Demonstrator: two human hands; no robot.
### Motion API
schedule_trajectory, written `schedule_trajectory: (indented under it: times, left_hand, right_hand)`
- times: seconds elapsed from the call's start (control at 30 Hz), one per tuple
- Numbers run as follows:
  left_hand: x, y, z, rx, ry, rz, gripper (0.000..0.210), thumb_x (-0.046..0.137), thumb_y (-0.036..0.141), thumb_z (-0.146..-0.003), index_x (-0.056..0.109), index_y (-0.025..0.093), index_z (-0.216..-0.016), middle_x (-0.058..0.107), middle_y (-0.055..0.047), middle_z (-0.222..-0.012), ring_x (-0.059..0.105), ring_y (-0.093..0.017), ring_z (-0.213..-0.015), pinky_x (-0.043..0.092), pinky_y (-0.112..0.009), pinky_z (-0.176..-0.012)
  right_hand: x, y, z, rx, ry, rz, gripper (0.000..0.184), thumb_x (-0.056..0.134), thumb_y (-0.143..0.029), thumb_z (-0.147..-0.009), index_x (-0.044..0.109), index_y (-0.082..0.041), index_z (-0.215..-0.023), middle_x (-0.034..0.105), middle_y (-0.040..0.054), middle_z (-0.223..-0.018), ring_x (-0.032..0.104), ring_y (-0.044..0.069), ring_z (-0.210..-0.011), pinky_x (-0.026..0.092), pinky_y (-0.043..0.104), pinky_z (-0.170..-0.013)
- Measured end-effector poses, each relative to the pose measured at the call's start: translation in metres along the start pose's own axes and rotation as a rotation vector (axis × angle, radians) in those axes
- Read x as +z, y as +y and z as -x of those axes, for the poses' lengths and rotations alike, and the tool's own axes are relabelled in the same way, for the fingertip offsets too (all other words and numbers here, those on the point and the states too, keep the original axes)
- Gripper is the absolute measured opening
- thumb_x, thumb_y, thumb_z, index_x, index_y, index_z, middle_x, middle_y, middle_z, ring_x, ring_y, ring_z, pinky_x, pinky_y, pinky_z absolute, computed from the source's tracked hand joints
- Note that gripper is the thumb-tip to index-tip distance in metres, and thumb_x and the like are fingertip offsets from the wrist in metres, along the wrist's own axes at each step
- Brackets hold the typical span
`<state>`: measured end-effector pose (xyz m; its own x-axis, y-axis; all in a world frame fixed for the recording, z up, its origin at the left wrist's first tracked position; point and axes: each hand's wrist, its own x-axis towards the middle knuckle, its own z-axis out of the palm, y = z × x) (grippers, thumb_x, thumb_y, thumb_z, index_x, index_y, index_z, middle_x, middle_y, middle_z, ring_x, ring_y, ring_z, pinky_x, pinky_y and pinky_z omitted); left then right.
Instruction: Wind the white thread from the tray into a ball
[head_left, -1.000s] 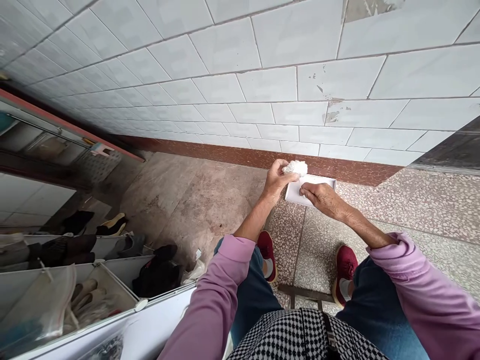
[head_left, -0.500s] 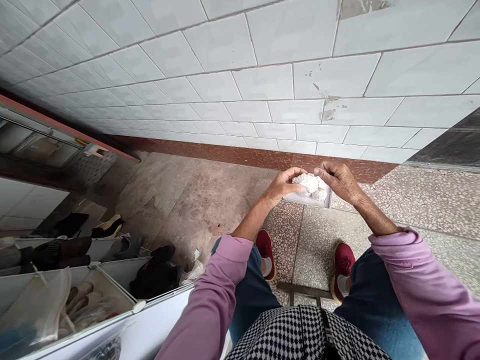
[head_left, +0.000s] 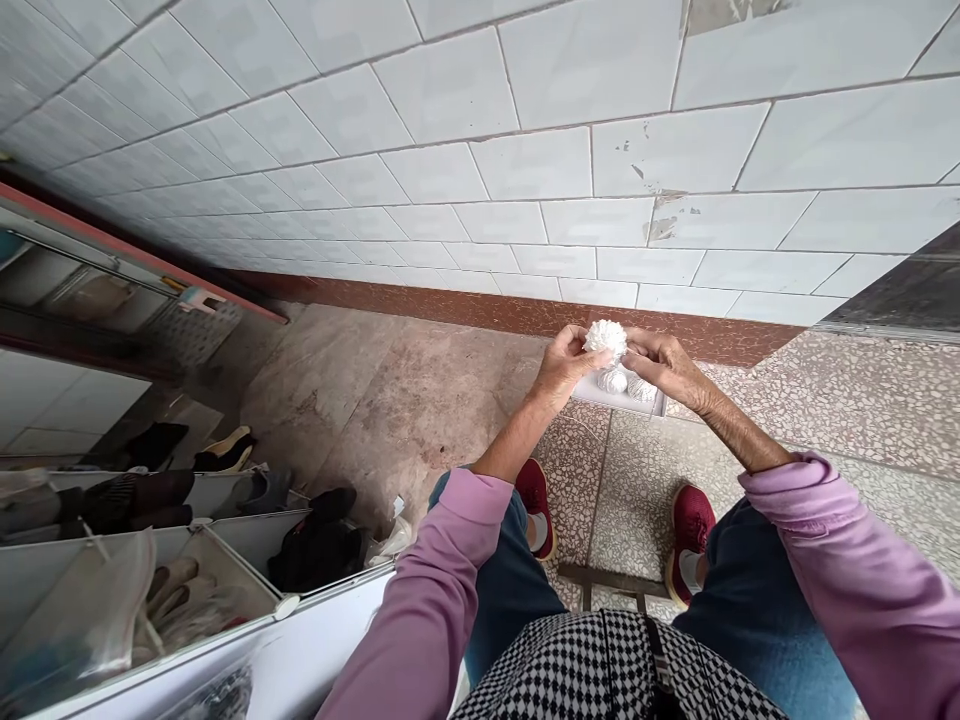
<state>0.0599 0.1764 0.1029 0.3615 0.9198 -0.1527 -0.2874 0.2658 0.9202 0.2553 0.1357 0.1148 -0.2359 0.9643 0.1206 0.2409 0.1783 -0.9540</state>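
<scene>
A round white ruffled ball, like a pompom flower [head_left: 604,338], is held up between my two hands over the tray. My left hand [head_left: 562,364] is closed on its left side, thumb at the front. On the other side, my right hand [head_left: 667,368] pinches its right edge with thumb and fingers. Below lies a shallow white tray [head_left: 594,393] with smaller white pleated balls [head_left: 613,381] in it. Part of the tray is hidden behind my hands and the ruffled ball.
Ahead rises a white tiled wall [head_left: 525,165] with a reddish-brown base strip [head_left: 420,307]. At the lower left stands a white-sided bin with compartments [head_left: 300,612], filled with bags, shoes and dark cloth. A dark stool bar [head_left: 611,578] lies between my feet.
The ruffled ball has come up out of the tray and turned toward the camera, uncovering the smaller balls. My right hand has moved in left and lower to grip its edge.
</scene>
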Motion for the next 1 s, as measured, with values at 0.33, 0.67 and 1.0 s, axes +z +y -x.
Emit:
schedule_trajectory:
  times: [0.33,0.67,1.0]
  left_hand:
    - [-0.007,0.009,0.004,-0.016,-0.081,-0.042,0.075,0.104,0.048,-0.056,0.070,0.021,-0.117,0.075,-0.004,-0.103,0.068,-0.015,-0.084,0.053,-0.025,-0.068]
    - [-0.011,0.004,-0.007,0.085,0.135,-0.170,0.071,0.104,0.051,-0.051,0.059,0.020,-0.096,0.070,0.001,-0.089,0.065,-0.012,-0.075,0.054,-0.023,-0.063]
    - [-0.004,-0.008,0.005,-0.017,-0.368,-0.357,0.062,0.088,0.063,-0.078,0.070,0.017,-0.116,0.063,0.000,-0.085,0.065,-0.013,-0.067,0.055,-0.025,-0.056]
  right_hand:
    - [0.004,0.001,0.001,0.064,0.004,-0.088,0.034,0.068,-0.053,-0.100,0.074,-0.022,-0.111,0.038,-0.0066,-0.061,0.033,0.013,-0.055,0.027,0.029,-0.056]
    - [0.024,0.007,0.008,-0.079,-0.042,0.306,0.045,0.046,-0.055,-0.111,0.068,-0.020,-0.093,0.064,0.0046,-0.074,0.056,0.020,-0.066,0.040,0.034,-0.068]
    - [-0.020,-0.011,0.002,-0.150,0.134,0.219,0.063,0.057,-0.079,-0.101,0.050,-0.024,-0.072,0.045,-0.0035,-0.064,0.038,0.013,-0.060,0.033,0.032,-0.060]
